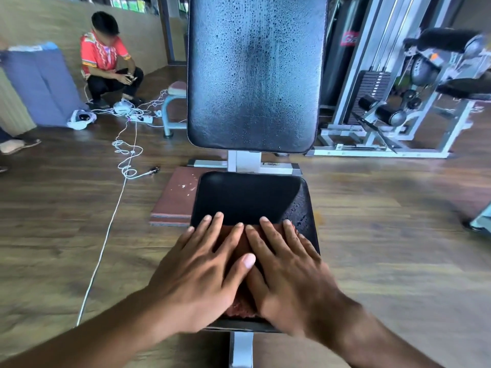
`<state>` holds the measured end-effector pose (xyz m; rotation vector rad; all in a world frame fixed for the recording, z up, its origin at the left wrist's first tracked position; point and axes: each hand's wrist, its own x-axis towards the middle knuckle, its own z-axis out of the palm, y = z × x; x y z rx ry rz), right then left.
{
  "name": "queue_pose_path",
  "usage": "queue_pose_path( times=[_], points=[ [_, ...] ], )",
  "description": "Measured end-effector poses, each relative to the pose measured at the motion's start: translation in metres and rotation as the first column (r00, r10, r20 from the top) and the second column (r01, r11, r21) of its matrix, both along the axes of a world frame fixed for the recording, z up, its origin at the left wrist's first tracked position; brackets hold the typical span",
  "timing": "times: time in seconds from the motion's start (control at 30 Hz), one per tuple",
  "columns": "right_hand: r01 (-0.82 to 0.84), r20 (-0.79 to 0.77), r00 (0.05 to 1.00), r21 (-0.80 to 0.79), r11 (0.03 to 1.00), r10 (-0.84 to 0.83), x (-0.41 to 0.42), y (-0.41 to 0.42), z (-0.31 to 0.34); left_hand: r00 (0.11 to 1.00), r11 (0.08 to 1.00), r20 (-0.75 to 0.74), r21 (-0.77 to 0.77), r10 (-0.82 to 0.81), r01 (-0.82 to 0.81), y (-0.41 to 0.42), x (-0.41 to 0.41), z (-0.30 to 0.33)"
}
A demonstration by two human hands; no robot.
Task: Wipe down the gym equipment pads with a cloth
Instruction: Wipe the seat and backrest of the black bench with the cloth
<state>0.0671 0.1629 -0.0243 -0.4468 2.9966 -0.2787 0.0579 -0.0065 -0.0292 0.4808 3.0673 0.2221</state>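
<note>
A black seat pad (pixel 247 197) of a white-framed bench lies in front of me. A reddish-brown cloth (pixel 240 247) is spread on its near half. My left hand (pixel 202 266) and my right hand (pixel 287 272) press flat on the cloth side by side, fingers straight and spread, the left thumb over the right hand's edge. The cloth is mostly hidden under the hands. Behind the seat rises the black backrest pad (pixel 255 75), covered with water droplets. The far part of the seat looks dark and smooth; droplets show along its right edge.
A reddish mat (pixel 175 197) lies on the wooden floor left of the seat. White cables (pixel 125 160) trail across the floor to a crouching person (pixel 106 59) at the back left. A small stool (pixel 174 107) stands behind. A white weight machine (pixel 398 102) fills the right.
</note>
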Motion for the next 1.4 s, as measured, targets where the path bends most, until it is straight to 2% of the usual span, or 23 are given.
queue_pose_path(
  times=[0.4, 0.8, 1.17, 1.27, 1.33, 1.4],
  points=[
    [0.145, 0.109, 0.985, -0.063, 0.987, -0.137, -0.119, 0.020, 0.003, 0.991, 0.998, 0.112, -0.002, 0.066, -0.066, 0.034, -0.124, 0.005],
    [0.079, 0.097, 0.993, -0.052, 0.996, -0.073, -0.075, 0.035, -0.003, 0.991, 1.000, 0.136, -0.015, -0.003, 0.005, 0.036, -0.080, 0.006],
    [0.138, 0.077, 0.988, -0.014, 0.990, -0.136, -0.141, 0.019, 0.000, 0.992, 0.998, 0.114, 0.045, 0.044, -0.050, 0.032, -0.143, 0.006],
    [0.146, 0.038, 0.988, 0.031, 0.989, -0.147, -0.135, 0.017, 0.002, 0.996, 0.989, 0.085, 0.149, 0.001, -0.014, 0.023, -0.141, 0.001],
    [0.132, -0.006, 0.991, 0.040, 0.991, -0.131, -0.130, 0.010, 0.006, 0.998, 0.948, 0.054, 0.317, 0.009, -0.026, 0.013, -0.144, -0.001],
    [0.126, 0.042, 0.991, 0.011, 0.992, -0.126, -0.130, -0.002, 0.009, 0.998, 0.877, 0.013, 0.478, 0.057, -0.056, 0.004, -0.149, -0.001]
  ],
)
